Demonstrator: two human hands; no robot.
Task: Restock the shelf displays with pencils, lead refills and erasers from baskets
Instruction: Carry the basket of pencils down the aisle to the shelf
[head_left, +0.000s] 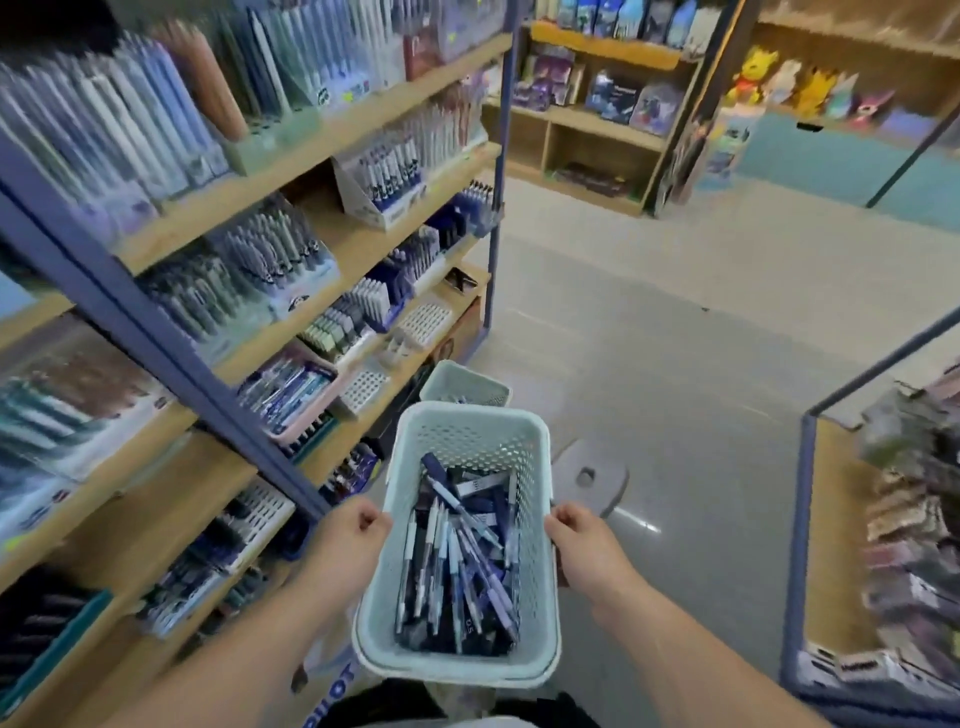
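Grip: your left hand (349, 540) and right hand (582, 545) are each curled tight over a long side rim of the pale basket (535, 582), holding it level in front of you, clear of the floor (675, 338). Basket contents: loose heap of blue-and-white mechanical pencils (457, 561), with dark flat packs mixed in; what the packs are is not readable. Shelf unit (291, 166) stands to your left, tiers loaded with pen and pencil displays, blurred. Second, smaller basket (465, 384) sits on the floor just beyond the held one, beside the shelf foot
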